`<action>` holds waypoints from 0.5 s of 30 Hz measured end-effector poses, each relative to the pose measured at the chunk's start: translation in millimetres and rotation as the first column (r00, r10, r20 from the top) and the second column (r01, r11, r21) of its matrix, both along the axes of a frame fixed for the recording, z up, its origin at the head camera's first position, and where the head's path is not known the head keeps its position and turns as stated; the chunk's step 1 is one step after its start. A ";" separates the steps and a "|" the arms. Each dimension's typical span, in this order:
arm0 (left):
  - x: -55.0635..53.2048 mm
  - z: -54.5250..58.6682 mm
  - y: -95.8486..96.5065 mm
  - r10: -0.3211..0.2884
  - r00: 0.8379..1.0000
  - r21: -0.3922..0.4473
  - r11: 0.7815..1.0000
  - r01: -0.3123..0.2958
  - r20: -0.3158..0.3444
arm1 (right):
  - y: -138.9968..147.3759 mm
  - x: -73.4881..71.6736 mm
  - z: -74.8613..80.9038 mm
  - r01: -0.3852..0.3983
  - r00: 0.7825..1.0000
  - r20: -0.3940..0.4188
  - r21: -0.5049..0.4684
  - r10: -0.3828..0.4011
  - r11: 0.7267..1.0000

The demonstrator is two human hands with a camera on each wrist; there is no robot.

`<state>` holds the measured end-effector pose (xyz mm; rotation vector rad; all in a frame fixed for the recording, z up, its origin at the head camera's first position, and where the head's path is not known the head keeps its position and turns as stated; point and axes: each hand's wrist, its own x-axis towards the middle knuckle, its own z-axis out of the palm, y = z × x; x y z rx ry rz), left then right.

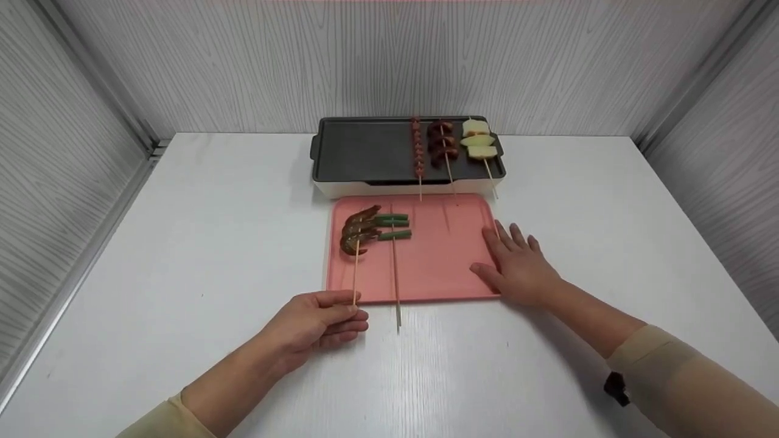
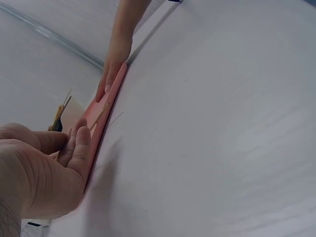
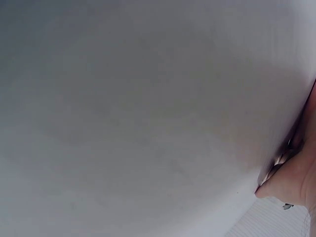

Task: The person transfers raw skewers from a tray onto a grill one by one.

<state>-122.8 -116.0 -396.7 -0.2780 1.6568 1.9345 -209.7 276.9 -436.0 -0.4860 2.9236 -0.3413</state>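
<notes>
My left hand pinches the bare stick of a shrimp skewer between thumb and fingers, at the front left edge of a pink tray. The brown shrimp lie over the tray's left part. Just to their right is a skewer of green vegetable pieces, its stick reaching past the tray's front edge. My right hand rests on the tray's right edge, fingers spread. In the left wrist view the left hand hides most of its stick. Only part of the right hand shows in the right wrist view.
Behind the tray stands a black-topped grill with a pale base. On its right half lie a thin red skewer, a dark reddish-brown skewer and a skewer of pale slices. Their sticks overhang its front. Panels enclose the white table.
</notes>
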 end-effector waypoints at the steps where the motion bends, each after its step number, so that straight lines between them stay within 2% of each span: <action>1: 0.5 0.1 -0.4 0.001 1.000 0.000 1.000 -0.001 0.001 | 0.0 -0.4 0.1 0.000 1.000 0.002 0.000 0.000 1.000; 9: 5.4 1.6 -1.9 0.002 1.000 0.003 1.000 -0.002 -0.003 | -0.6 -0.6 0.9 0.002 1.000 0.010 0.008 -0.002 1.000; 15: 11.1 3.5 -3.5 -0.018 1.000 0.027 0.999 0.018 -0.020 | -2.4 2.6 3.4 -0.005 1.000 -0.009 -0.022 0.004 1.000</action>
